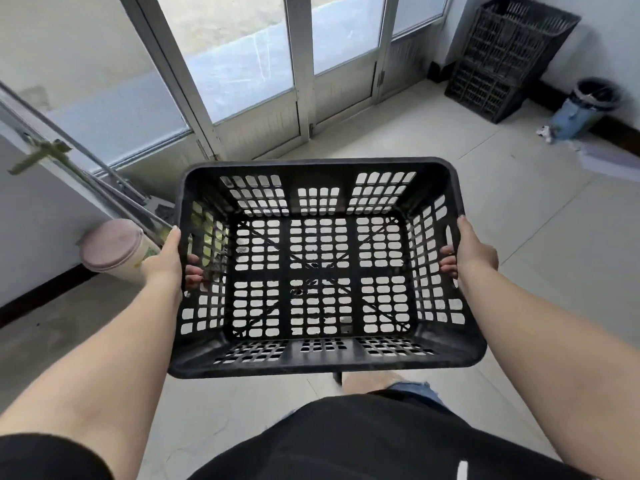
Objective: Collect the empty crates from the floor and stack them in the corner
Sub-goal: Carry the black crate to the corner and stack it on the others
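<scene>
**Head view: empty crate carried by both hands, stack waiting in the corner**

Head camera looked down on a black slotted crate (320, 268) held level above the pale tiled floor (519, 237), open side up and with nothing inside it. The left hand (166, 261) clasped the crate's left wall, thumb lying along the outside near the rim and fingertips (192, 271) curled in through the handle slot. The right hand (474, 252) gripped the right wall the same way, its fingertips (448, 263) showing through the slot on the inside. Both hands were closed firmly on the crate; both forearms were bare and reached forward from a black shirt (363, 441).

Well apart from the carried crate, in the far right corner, stood a stack of black crates (502, 60), the upper one tilted against the wall. Just beside it sat a blue bin (581, 109) with scraps of paper (606, 161) on the tiles nearby. Glass doors (259, 64) ran along the far wall. At the left, a pink-lidded container (110, 249) rested near leaning metal poles (86, 178).
</scene>
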A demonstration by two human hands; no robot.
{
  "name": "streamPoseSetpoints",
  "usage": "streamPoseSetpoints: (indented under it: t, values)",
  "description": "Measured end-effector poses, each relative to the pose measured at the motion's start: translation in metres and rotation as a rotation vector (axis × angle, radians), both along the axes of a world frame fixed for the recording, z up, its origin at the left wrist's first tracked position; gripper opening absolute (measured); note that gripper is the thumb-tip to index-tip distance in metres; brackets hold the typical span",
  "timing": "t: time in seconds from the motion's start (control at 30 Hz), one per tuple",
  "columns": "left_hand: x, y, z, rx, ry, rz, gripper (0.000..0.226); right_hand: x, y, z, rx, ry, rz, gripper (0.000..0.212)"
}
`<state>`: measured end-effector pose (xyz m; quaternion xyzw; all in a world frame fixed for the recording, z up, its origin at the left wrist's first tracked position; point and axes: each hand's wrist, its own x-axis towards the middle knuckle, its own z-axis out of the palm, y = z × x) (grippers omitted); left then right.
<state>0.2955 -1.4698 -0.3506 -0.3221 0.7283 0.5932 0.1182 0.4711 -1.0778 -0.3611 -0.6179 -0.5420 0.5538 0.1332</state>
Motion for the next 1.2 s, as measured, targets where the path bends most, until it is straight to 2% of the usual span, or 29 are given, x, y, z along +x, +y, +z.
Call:
streamPoseSetpoints:
  t: [0.3, 0.6, 0.9, 1.2]
  values:
    - [-0.148, 0.082, 0.003, -0.063, 0.003, -0.026, 0.065, -0.158, 0.081, -0.002, 0.008, -0.016, 0.052, 0.067]
    - [-0.291, 0.162, 0.013, -0.083, 0.073, -0.019, 0.062, -0.290, 0.153, 0.011, 0.029, 0.005, 0.004, 0.065]
    - [-0.457, 0.260, -0.001, -0.043, 0.047, -0.138, 0.061, -0.414, 0.227, 0.005, 0.062, -0.019, -0.132, 0.066]
    - [-0.606, 0.388, 0.021, -0.054, 0.098, -0.324, 0.057, -0.506, 0.306, 0.019, 0.063, -0.007, -0.325, 0.066]
